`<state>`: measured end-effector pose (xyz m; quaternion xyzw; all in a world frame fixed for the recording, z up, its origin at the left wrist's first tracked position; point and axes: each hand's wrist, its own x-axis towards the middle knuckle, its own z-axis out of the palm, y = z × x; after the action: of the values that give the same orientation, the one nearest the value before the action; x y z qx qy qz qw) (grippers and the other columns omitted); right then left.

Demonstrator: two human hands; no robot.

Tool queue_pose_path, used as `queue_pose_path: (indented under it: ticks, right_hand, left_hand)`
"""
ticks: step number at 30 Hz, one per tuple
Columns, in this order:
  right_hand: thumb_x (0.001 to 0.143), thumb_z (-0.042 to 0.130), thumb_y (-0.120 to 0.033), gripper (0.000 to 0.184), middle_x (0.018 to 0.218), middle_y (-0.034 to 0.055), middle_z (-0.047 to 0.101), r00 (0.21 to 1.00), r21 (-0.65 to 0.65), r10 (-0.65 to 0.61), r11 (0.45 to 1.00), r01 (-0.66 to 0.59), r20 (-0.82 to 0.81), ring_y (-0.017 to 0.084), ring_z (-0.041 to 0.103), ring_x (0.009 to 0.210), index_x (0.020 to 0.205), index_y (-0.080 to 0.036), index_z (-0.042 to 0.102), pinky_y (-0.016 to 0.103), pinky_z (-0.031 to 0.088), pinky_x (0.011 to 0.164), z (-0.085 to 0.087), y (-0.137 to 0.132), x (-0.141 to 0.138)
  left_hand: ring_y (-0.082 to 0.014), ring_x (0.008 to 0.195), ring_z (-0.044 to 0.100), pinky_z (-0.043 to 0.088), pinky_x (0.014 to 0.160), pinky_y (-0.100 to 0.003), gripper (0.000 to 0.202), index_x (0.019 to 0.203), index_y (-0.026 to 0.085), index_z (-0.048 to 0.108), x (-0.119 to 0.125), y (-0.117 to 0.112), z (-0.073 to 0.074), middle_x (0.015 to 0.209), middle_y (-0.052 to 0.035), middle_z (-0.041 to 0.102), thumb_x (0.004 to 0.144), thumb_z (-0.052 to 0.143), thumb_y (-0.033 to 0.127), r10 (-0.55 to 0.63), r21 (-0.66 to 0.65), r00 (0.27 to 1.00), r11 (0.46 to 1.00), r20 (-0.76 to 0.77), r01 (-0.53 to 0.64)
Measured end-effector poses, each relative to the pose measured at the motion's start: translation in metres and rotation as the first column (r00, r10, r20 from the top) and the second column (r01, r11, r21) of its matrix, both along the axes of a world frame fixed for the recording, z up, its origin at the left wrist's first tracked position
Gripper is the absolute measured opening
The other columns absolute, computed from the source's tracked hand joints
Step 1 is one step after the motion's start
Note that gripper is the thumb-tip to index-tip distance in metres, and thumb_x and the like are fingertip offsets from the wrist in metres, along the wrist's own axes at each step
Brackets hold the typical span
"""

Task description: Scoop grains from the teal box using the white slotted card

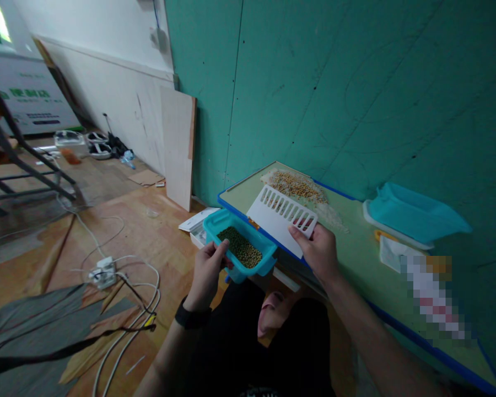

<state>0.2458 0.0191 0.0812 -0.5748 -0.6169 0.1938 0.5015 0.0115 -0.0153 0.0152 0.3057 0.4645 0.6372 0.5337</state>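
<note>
My left hand (pixel 208 271) grips the near rim of a teal rectangular tray (pixel 225 220) that holds a heap of green beans (pixel 240 247); the tray hangs just off the table's left edge. A white slotted scraper (pixel 278 221) is pinched at its near right corner by my right hand (pixel 319 252) and lies slanted over the table edge, next to the tray. Behind the scraper, a pile of yellow beans mixed with white grains (pixel 298 187) is spread on the table top.
The green table with a blue rim (pixel 400 325) stands against a teal wall. A teal lidded container (pixel 413 214) and a white cloth (pixel 392 252) lie at the right. On the wooden floor at left are a power strip (pixel 103 271), cables and a leaning board (pixel 177 146).
</note>
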Motion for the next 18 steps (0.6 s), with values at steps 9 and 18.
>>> queue_pose_path:
  ticks: [9, 18]
  right_hand:
    - [0.078, 0.073, -0.055, 0.038, 0.089, 0.0105, 0.079, 0.992, 0.123, -0.112, 0.987, 0.104, 0.063, 0.030, 0.073, 0.083, 0.090, -0.019, 0.075, 0.038, 0.055, 0.076, 0.013, 0.014, 0.021]
    - [0.079, 0.069, -0.057, 0.039, 0.086, 0.0131, 0.079, 0.969, 0.146, -0.179, 0.977, 0.155, 0.171, 0.031, 0.072, 0.080, 0.087, -0.019, 0.074, 0.039, 0.054, 0.073, 0.008, 0.024, 0.029]
  left_hand:
    - [-0.0114, 0.043, 0.054, 0.043, 0.047, -0.022, 0.040, 0.062, 0.018, 0.058, -0.002, 0.002, 0.001, 0.049, 0.0019, 0.059, 0.071, 0.081, 0.050, -0.004, 0.003, 1.000, 1.000, -0.006, 0.004]
    - [-0.0109, 0.043, 0.054, 0.041, 0.046, -0.021, 0.039, 0.061, 0.018, 0.057, -0.003, 0.004, 0.000, 0.048, 0.0010, 0.059, 0.074, 0.079, 0.047, 0.008, 0.001, 0.999, 1.000, -0.039, -0.008]
